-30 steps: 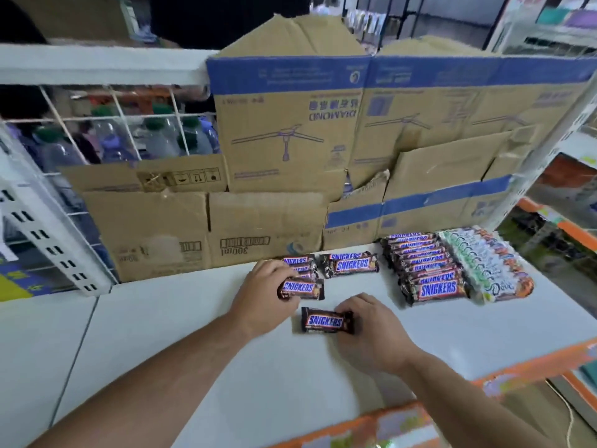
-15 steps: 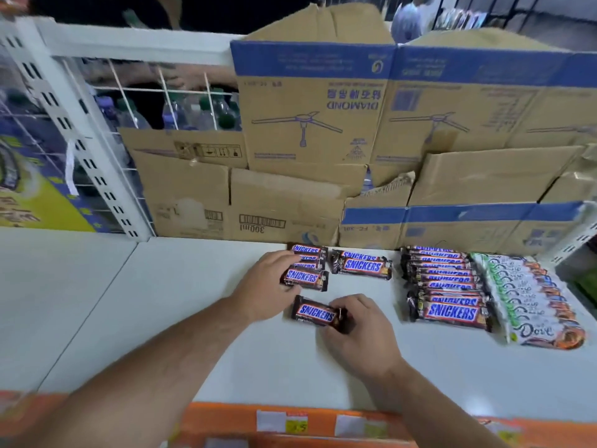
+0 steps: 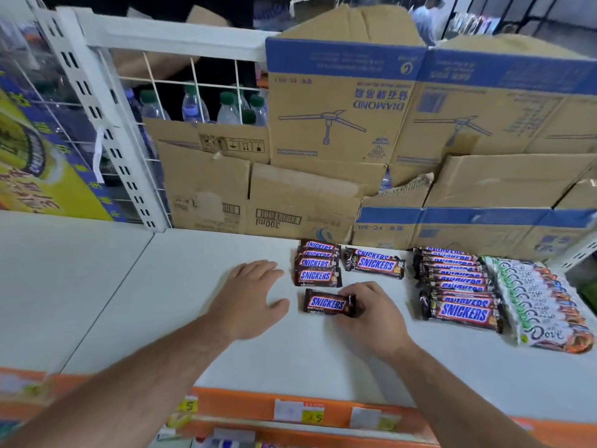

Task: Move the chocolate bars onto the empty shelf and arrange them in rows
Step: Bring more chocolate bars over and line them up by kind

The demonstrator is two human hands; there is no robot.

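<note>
1. The right hand's fingers [image 3: 357, 288] are pinching the right end of a single Snickers bar [image 3: 326, 303], with the thumb curling in at its near edge. The right hand [image 3: 374, 313] is sitting just right of it.
2. That bar is lying flat, label up, on the white shelf [image 3: 168, 302], just in front of a short row of Snickers [image 3: 318, 263] and apart from it.
3. The left hand's fingers [image 3: 258, 268] are lying straight and slightly spread, holding nothing. The left hand [image 3: 250, 297] is sitting palm down, just left of the short row.
4. A pair of Snickers [image 3: 374, 263] is lying right of the short row.
5. Farther right, a long row of Snickers [image 3: 458, 286] is lying beside a row of Dove bars [image 3: 542, 302].
6. Cardboard boxes [image 3: 339, 124] are standing along the back, water bottles [image 3: 226, 108] are showing behind a wire grid [image 3: 193, 82], and an orange price strip [image 3: 258, 407] is running along the front edge.
</note>
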